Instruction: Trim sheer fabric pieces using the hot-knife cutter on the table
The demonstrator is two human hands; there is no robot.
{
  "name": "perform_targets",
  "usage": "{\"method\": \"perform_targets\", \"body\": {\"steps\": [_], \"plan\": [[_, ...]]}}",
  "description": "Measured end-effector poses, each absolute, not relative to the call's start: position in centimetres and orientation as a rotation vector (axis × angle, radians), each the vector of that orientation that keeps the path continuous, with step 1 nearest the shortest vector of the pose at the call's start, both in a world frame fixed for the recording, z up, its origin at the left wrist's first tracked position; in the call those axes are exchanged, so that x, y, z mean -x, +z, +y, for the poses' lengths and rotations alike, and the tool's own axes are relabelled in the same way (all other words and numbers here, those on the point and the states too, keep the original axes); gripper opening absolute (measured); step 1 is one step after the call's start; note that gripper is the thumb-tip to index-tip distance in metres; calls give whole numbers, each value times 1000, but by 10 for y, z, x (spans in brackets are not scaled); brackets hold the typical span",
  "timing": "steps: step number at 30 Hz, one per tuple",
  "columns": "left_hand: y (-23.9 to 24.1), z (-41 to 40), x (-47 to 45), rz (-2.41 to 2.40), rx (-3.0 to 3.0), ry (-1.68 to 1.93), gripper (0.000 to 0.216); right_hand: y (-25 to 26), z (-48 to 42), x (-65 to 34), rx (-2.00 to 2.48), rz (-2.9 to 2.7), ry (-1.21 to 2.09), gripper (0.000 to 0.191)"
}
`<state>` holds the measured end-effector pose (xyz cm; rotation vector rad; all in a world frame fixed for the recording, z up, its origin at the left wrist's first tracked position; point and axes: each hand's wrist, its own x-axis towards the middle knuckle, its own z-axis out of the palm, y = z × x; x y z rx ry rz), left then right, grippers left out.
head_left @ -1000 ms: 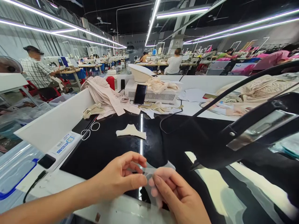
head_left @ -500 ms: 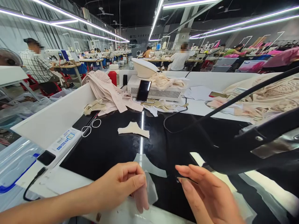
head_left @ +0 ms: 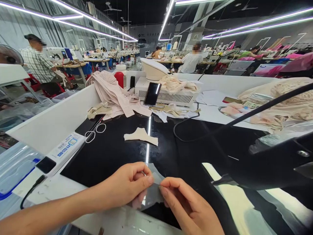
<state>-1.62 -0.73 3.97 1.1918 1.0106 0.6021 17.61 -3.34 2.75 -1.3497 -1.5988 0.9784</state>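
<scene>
Left hand (head_left: 135,184) and right hand (head_left: 192,204) each pinch a thin translucent film piece (head_left: 153,192) above the near edge of the glossy black surface (head_left: 105,160). Risk: uneven pull — one pinch stronger — could crease or tear it. Cream winged fabric piece (head_left: 140,135) lies apart, toward the far edge.

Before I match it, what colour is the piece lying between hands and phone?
The piece is cream, clearest in the head view.

A smooth, glossy black panel (head_left: 107,156) gleams with reflected light; on it lies a matt cream cutout (head_left: 140,135), above its near edge a smooth, translucent, plastic-looking sheet (head_left: 154,194), behind it rumpled matt pink cloth strips (head_left: 114,94) and a glossy-screened phone (head_left: 152,94), left of it a shiny clear plastic bin (head_left: 17,166)
</scene>
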Motion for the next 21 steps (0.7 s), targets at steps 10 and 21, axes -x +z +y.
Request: {"method": "perform_targets", "body": {"steps": [10, 21], "plan": [[31, -2, 17, 1315, -1507, 745, 30, 7, -9, -186, 1236, -2006, 535, 23], [13, -2, 20, 1541, -2437, 613, 22, -2, -4, -185, 1283, -2299, -45, 25]]}}
